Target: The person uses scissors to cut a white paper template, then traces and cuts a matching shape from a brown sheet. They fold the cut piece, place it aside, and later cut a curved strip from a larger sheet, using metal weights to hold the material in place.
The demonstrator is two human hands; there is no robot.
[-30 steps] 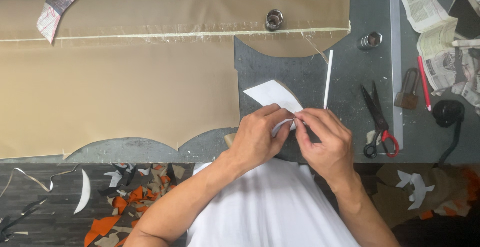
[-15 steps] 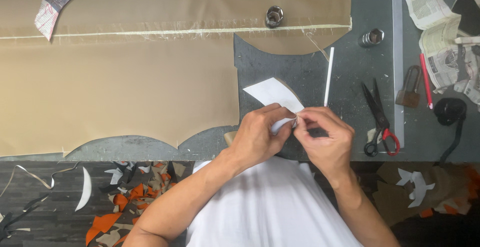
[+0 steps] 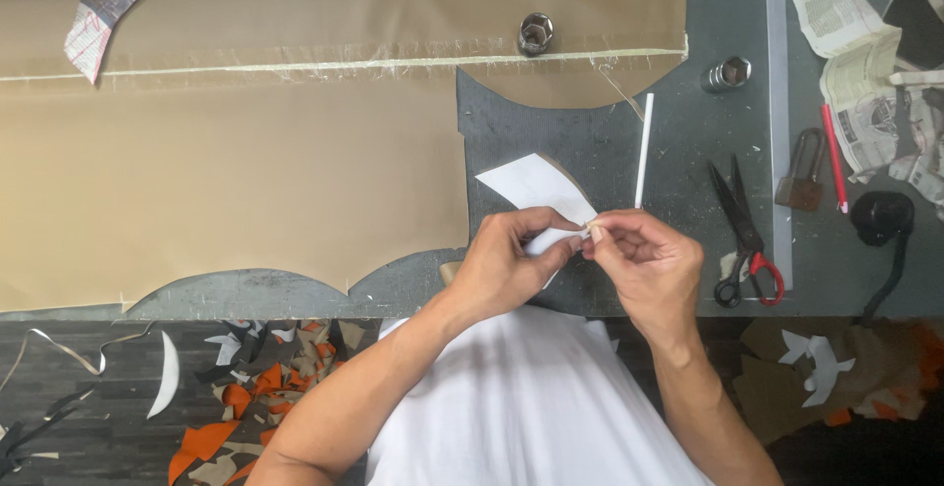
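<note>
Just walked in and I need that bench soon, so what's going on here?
A person in a white shirt is at a grey worktable, both hands together over a white cut-out piece. The left hand holds the piece's near end while the right hand pinches at its edge. A large tan sheet covers most of the table. Scissors, a padlock and a thin white stick lie untouched on the right.

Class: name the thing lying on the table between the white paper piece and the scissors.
A thin white stick lies between the white paper piece and the scissors, seen from the head camera.
</note>
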